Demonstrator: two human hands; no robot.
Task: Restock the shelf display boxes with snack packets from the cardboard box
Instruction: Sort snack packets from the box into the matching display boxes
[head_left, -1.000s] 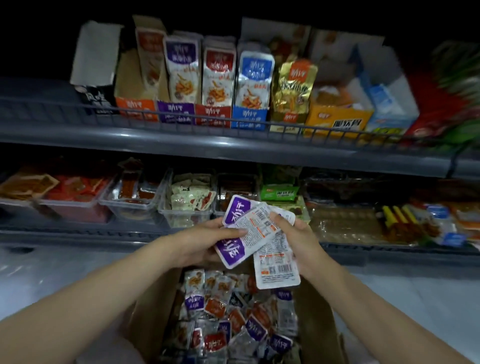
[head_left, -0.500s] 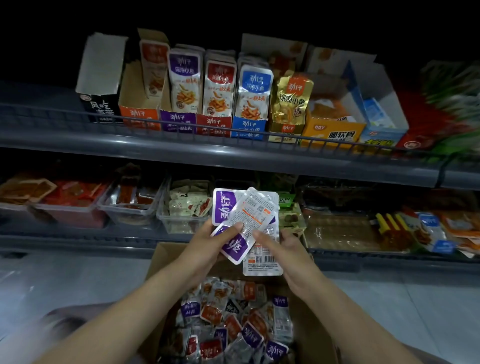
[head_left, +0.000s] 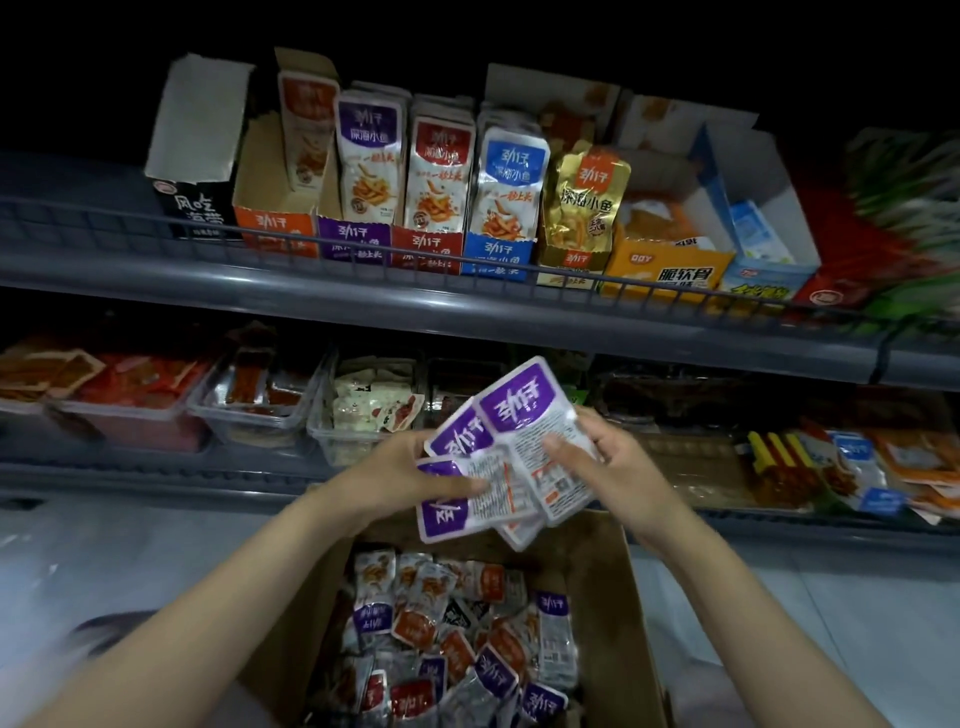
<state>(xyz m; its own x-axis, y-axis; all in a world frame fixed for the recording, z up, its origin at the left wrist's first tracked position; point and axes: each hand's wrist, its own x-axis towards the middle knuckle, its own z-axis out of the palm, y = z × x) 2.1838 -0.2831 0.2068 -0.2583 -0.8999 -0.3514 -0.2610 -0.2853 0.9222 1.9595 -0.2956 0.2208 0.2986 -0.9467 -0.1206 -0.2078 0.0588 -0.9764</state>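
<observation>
Both hands hold a fanned stack of purple-and-silver snack packets in front of the lower shelf, backs facing me. My left hand grips the stack from the left with the thumb across the front. My right hand pinches the top packet from the right. Below them an open cardboard box holds several loose purple and red packets. On the upper shelf stands a row of display boxes: an orange one nearly empty, then purple, red and blue ones filled with upright packets.
A wire rail runs along the upper shelf's front edge. Clear plastic tubs of other snacks line the lower shelf. More boxed goods, yellow and light blue, stand to the right. Pale floor lies on both sides of the cardboard box.
The packets have been turned and fanned in my hands, the top one now tilted up to the right. The view has tipped upward, so the shelves appear lower in the frame.
</observation>
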